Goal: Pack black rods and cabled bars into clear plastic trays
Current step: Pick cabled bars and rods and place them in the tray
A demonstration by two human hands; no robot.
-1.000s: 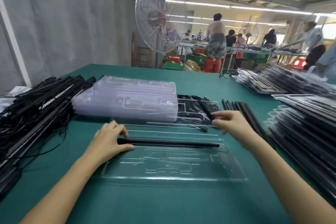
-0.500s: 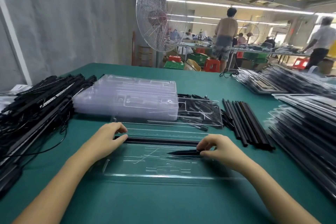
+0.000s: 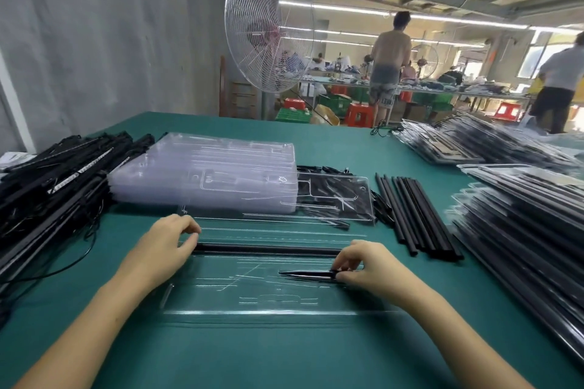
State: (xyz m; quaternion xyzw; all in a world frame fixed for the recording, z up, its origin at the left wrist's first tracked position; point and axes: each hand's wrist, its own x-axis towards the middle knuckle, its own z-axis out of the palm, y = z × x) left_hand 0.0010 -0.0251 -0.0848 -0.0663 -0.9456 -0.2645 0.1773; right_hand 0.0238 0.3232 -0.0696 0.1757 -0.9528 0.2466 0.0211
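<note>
Fingers of the left hand point(image 3: 164, 246) curl round the left end of a long black rod point(image 3: 265, 250) in the flat clear plastic tray point(image 3: 252, 301); the right hand point(image 3: 363, 265) pinches a short tapered black bar point(image 3: 305, 275) nearer.

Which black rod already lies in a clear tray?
The long black rod across the near tray, its left end held by the left hand; the other rods lie bundled on the table.

Both forearms bare up to frame edge, slim, smooth. Wrists narrow, bare. Left hand point(image 3: 167, 241) and right hand point(image 3: 371, 265) bare, fingers slender. Clothing out of view.
</note>
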